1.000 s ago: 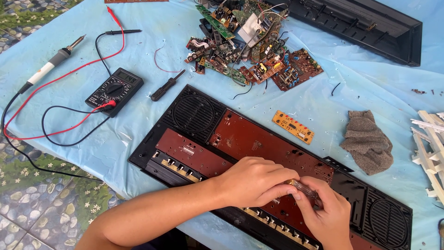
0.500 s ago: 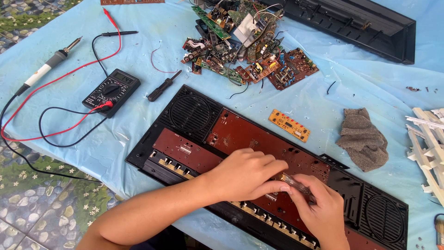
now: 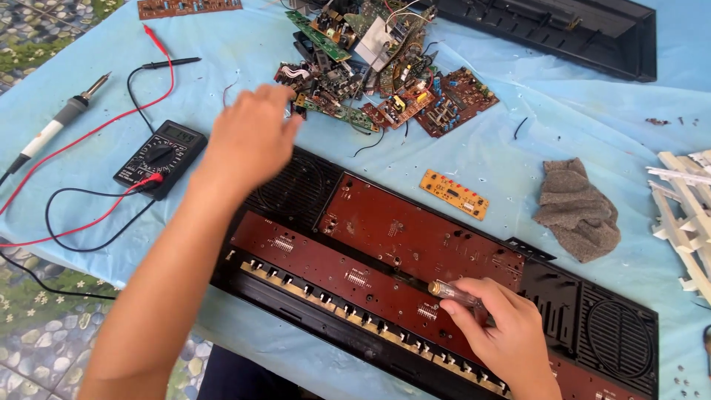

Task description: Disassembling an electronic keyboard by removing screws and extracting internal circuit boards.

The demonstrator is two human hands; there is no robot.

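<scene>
A motion-blurred left hand [image 3: 248,141] hides the upper-left speaker grille of the opened keyboard case [image 3: 622,333], whose lower-right corner runs out of frame at four o'clock. The right hand [image 3: 503,333] covers all but the clear handle of a screwdriver [image 3: 452,292], its tip unseen, while the white slatted part [image 3: 685,215] at three o'clock and the brown circuit board [image 3: 189,7] at twelve are cut by the edges. The loose specks on the blue surface [image 3: 592,118] are too small to identify.

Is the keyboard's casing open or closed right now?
Open. The keyboard lies with its cover off, brown circuit boards and speaker grilles exposed; the right hand holds a screwdriver over them.
</scene>
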